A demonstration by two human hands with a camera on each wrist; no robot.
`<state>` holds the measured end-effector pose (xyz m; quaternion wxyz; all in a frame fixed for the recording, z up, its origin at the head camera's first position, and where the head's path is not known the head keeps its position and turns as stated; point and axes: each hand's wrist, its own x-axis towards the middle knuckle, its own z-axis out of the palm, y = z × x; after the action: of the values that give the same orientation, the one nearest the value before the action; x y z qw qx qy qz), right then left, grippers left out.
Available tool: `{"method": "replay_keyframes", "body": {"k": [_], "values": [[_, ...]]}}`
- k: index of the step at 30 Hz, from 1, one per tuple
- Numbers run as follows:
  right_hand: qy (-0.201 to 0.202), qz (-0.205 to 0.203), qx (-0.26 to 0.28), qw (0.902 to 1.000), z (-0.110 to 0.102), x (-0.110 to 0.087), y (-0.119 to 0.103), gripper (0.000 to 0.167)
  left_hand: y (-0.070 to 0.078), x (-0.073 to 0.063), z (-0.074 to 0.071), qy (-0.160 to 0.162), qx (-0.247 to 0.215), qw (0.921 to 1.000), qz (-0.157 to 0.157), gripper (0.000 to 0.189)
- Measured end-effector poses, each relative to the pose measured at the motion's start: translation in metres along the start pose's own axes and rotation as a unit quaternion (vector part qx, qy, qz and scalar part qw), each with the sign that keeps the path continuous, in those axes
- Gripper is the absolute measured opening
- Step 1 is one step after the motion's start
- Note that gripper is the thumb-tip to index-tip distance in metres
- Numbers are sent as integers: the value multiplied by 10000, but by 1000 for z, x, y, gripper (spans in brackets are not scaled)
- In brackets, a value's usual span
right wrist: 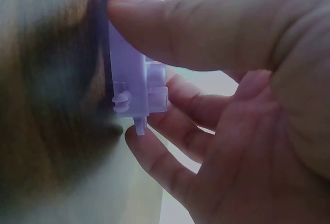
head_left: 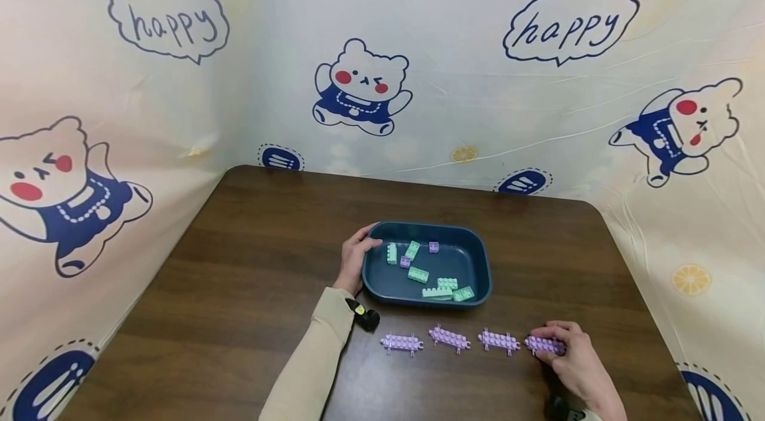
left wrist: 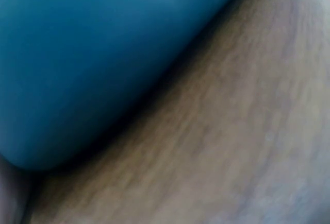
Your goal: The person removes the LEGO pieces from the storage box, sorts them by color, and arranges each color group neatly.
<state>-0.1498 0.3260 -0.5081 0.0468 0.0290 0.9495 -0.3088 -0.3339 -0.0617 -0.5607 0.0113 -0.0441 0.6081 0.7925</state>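
Note:
At the left end of the dark blue tray (head_left: pixel 425 299), my left hand (head_left: pixel 354 261) holds the rim, thumb at the edge. The left wrist view shows the tray's blurred outer wall (left wrist: pixel 93 54) close up, low over the wood. My right hand (head_left: pixel 575 358) pinches a purple studded toy brick (right wrist: pixel 129 64) with small clips on its sides, thumb on the near side and fingers on the far side. That brick is the rightmost of a row; three like it, one purple brick (head_left: pixel 499 340), another purple brick (head_left: pixel 449 337) and a third purple brick (head_left: pixel 402 342), lie to its left.
Several mint-green bricks (head_left: pixel 418 275) and two small purple bricks, one small purple brick (head_left: pixel 433 247) near the back, lie in the tray. Brown wooden tabletop (head_left: pixel 251 261) surrounds everything. A patterned cloth (head_left: pixel 454 95) hangs behind and at both sides.

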Motion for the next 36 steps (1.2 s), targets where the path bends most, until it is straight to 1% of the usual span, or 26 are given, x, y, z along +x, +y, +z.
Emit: {"method": "replay_keyframes", "body": {"k": [3,9,14,17,20,23,26,28,29,31,33,34,36], "values": [[12,-2,3,10000,1,0,1,22,0,0,0,-12,-40,10000,-38,33],[-110,104,84,9998,2,1,3,21,0,1,-1,-133,-87,9998,-110,35],[-50,72,22,10000,3,0,4,22,0,1,-2,-161,-109,9997,-176,35],[45,-34,8,10000,4,-1,4,25,0,1,-2,-162,-126,9996,-197,35],[127,-212,-27,9997,4,-3,4,31,0,1,-2,-138,-122,9997,-185,35],[237,-358,-93,9990,-1,-5,1,45,-1,1,-2,-76,-100,9998,-165,35],[350,-387,-85,9986,-15,-5,-8,61,0,0,-3,-53,-66,9998,-161,35],[444,-356,-44,9984,-26,-2,-18,66,0,1,-3,-55,-62,9999,-148,34],[430,-290,14,9987,-32,1,-24,67,1,1,-3,-62,-56,9999,-144,34],[487,-185,76,9986,-39,9,-36,67,1,1,-3,-77,-37,9999,-118,34],[584,-100,167,9981,-42,19,-50,67,1,1,-4,-84,-43,9999,-105,35],[623,-75,225,9978,-42,24,-56,66,1,1,-3,-91,-41,9999,-105,35],[798,-151,306,9962,-37,35,-70,58,-1,1,-3,-103,-27,9998,-139,36]]}}
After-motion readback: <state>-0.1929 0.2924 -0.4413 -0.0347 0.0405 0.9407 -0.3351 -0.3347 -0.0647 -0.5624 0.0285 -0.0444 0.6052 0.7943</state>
